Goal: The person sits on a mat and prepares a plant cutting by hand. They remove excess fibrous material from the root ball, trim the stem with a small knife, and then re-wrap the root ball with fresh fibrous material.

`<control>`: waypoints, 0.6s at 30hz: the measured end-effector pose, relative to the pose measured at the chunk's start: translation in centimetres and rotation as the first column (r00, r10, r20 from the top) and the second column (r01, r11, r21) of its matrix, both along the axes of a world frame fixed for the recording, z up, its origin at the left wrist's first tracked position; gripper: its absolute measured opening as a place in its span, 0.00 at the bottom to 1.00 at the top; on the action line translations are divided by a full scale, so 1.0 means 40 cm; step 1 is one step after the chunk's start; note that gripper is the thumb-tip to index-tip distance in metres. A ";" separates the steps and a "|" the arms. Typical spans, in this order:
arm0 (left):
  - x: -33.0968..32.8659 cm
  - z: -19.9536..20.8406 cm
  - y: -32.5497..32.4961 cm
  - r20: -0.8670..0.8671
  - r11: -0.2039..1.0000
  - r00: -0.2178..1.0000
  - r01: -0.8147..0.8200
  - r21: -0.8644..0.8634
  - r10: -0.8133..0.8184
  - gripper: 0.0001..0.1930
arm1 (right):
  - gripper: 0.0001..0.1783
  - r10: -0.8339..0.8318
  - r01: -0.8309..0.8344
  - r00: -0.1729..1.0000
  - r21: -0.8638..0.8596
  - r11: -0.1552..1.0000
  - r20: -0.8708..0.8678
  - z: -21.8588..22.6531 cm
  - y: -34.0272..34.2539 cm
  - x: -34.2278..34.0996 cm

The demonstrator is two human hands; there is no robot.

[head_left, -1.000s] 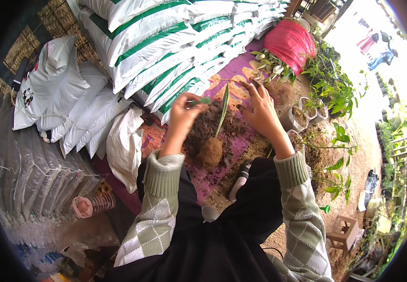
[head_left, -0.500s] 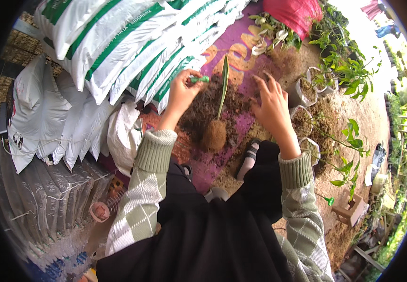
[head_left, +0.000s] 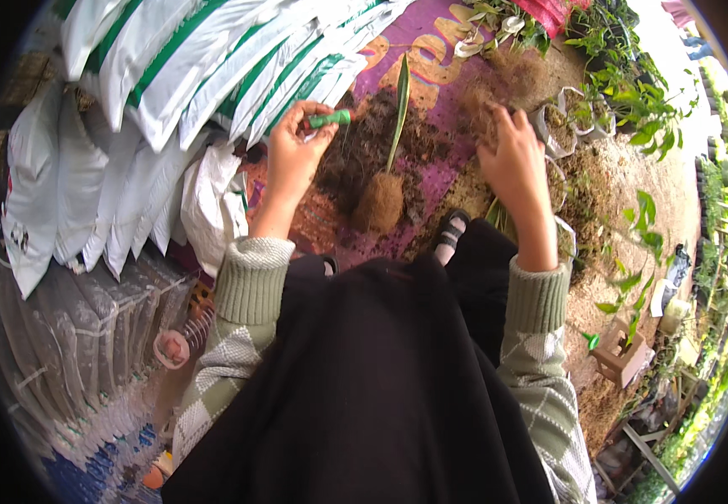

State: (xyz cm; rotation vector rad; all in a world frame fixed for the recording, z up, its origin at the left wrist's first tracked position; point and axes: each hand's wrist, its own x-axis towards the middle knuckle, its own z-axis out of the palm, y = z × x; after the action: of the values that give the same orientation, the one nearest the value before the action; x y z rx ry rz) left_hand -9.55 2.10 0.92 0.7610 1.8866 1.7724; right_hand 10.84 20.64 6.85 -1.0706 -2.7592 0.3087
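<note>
My left hand (head_left: 291,156) is closed around a small tool with a green handle (head_left: 330,119), held above a heap of dark soil (head_left: 372,147) on a purple mat (head_left: 431,76). Between my hands lies a seedling with a long green leaf (head_left: 398,105) and a brown fibrous root ball (head_left: 378,204). My right hand (head_left: 511,155) reaches, fingers spread, into loose brown fibre (head_left: 486,101) to the right of the soil. Its palm faces down, so I cannot see whether it holds anything.
White sacks with green stripes (head_left: 204,59) are stacked at the left and behind the mat. Small white bags with potted seedlings (head_left: 561,118) and leafy plants (head_left: 633,101) crowd the right side. A small wooden stool (head_left: 620,357) stands lower right. My sandalled foot (head_left: 448,235) rests by the mat.
The view has tipped down, so the mat and plants now sit higher in the picture. My right hand has moved right, away from the seedling, into the brown fibre. My left hand still holds the green-handled tool.
</note>
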 end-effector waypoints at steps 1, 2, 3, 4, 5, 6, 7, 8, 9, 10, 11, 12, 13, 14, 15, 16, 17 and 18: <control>0.015 0.014 -0.026 -0.011 1.000 1.000 0.008 0.000 -0.008 0.10 | 0.26 0.013 -0.014 0.998 -0.008 1.000 -0.055 0.005 -0.010 0.016; 0.029 0.030 -0.050 -0.053 0.996 0.998 0.043 0.077 -0.039 0.10 | 0.26 0.040 -0.044 0.992 -0.037 0.998 -0.122 0.014 -0.024 0.035; 0.042 0.046 -0.069 -0.156 0.998 0.988 0.024 0.060 -0.015 0.10 | 0.26 0.055 -0.060 0.987 -0.030 0.998 -0.150 0.023 -0.040 0.052; 0.055 0.058 -0.086 -0.098 1.000 0.995 0.007 0.028 -0.005 0.10 | 0.25 0.092 -0.095 0.977 -0.007 0.995 -0.194 0.034 -0.049 0.069; 0.068 0.067 -0.104 -0.075 0.999 0.997 -0.005 0.051 0.008 0.10 | 0.25 0.121 -0.133 0.969 -0.040 0.990 -0.214 0.048 -0.052 0.083; 0.075 0.074 -0.123 -0.055 0.998 0.998 -0.016 0.067 0.019 0.10 | 0.25 0.147 -0.170 0.960 -0.079 0.982 -0.237 0.056 -0.060 0.094; 0.078 0.077 -0.137 -0.140 0.998 0.990 -0.005 0.070 0.015 0.11 | 0.24 0.179 -0.213 0.946 -0.102 0.972 -0.271 0.060 -0.068 0.101; 0.075 0.077 -0.147 -0.259 0.998 0.966 0.007 0.068 0.010 0.11 | 0.24 0.207 -0.244 0.945 -0.123 0.962 -0.254 0.059 -0.076 0.098; 0.075 0.071 -0.152 -0.239 0.999 0.971 -0.003 0.034 0.011 0.11 | 0.23 0.240 -0.275 0.938 -0.114 0.955 -0.250 0.055 -0.078 0.087; 0.073 0.061 -0.154 -0.203 1.000 0.979 -0.010 0.013 0.013 0.11 | 0.23 0.247 -0.277 0.944 -0.119 0.953 -0.219 0.053 -0.077 0.082; 0.070 0.049 -0.158 -0.265 1.000 0.964 0.010 -0.003 -0.010 0.12 | 0.22 0.290 -0.322 0.922 -0.092 0.942 -0.258 0.044 -0.086 0.079; 0.069 0.038 -0.161 -0.301 0.999 0.953 0.022 -0.041 -0.033 0.12 | 0.22 0.339 -0.374 0.910 -0.120 0.920 -0.238 0.038 -0.091 0.076; 0.067 0.028 -0.164 -0.336 0.996 0.940 0.032 -0.079 -0.057 0.12 | 0.22 0.373 -0.407 0.906 -0.169 0.897 -0.202 0.033 -0.095 0.069; 0.070 0.019 -0.167 -0.354 0.995 0.933 0.040 -0.094 -0.071 0.12 | 0.22 0.402 -0.428 0.902 -0.225 0.875 -0.155 0.031 -0.100 0.063; 0.074 0.011 -0.169 -0.371 0.993 0.925 0.048 -0.111 -0.086 0.12 | 0.23 0.420 -0.433 0.901 -0.211 0.876 -0.105 0.028 -0.109 0.058; 0.079 0.008 -0.173 -0.385 0.990 0.917 0.054 -0.129 -0.100 0.12 | 0.23 0.430 -0.439 0.899 -0.197 0.877 -0.088 0.028 -0.117 0.053; 0.079 0.008 -0.172 -0.410 0.982 0.902 0.068 -0.173 -0.135 0.11 | 0.23 0.437 -0.440 0.897 -0.189 0.878 -0.062 0.028 -0.127 0.049; 0.081 0.010 -0.176 -0.445 0.978 0.882 0.077 -0.192 -0.157 0.12 | 0.23 0.443 -0.442 0.896 -0.180 0.879 -0.037 0.030 -0.134 0.045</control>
State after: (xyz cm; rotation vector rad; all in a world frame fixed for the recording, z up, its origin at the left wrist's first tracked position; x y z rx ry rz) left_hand -6.29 -4.94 1.34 1.2888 2.1949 1.4168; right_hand 12.64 15.26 8.03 -0.4478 -3.0007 0.6305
